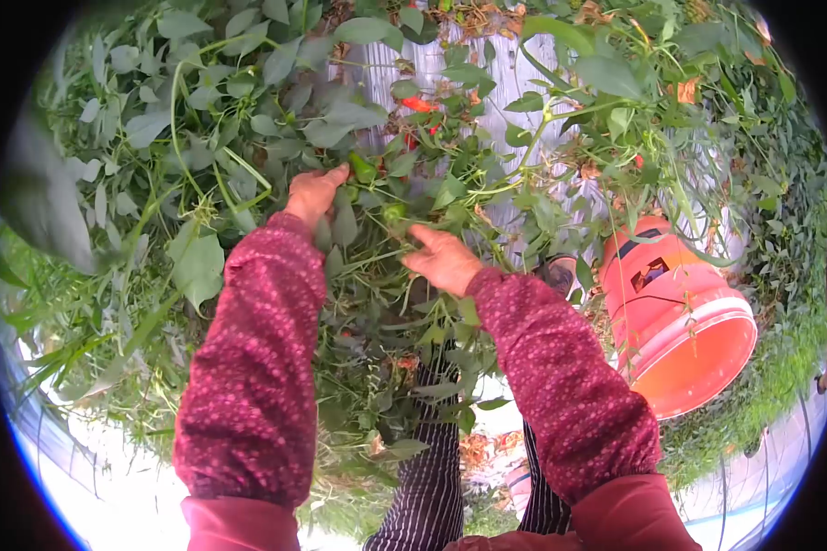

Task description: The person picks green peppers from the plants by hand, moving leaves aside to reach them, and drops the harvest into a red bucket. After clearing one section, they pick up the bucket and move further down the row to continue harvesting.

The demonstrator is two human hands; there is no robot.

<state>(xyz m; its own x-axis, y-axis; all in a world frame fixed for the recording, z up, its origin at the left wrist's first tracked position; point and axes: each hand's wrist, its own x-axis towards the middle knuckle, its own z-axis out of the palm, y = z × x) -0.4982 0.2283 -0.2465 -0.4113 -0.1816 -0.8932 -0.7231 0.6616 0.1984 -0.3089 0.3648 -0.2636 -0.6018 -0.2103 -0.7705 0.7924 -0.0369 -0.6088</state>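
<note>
My left hand (316, 195) is in among the leaves at the upper middle, its fingertips beside a green pepper (363, 168); leaves hide part of its fingers. Lower and to the right, my right hand (443, 259) has its thumb and index finger apart, with nothing visible between them. Another green pepper (394, 212) hangs just above the right fingertips. Red peppers (420, 105) show through the foliage farther up, over a pale ground sheet (505, 69).
A red bucket (675, 317) lies tilted at the right, its mouth toward me. Dense leafy plants (110, 165) fill the left side. My legs in striped trousers (432, 487) and a shoe (560, 271) are below, among stems.
</note>
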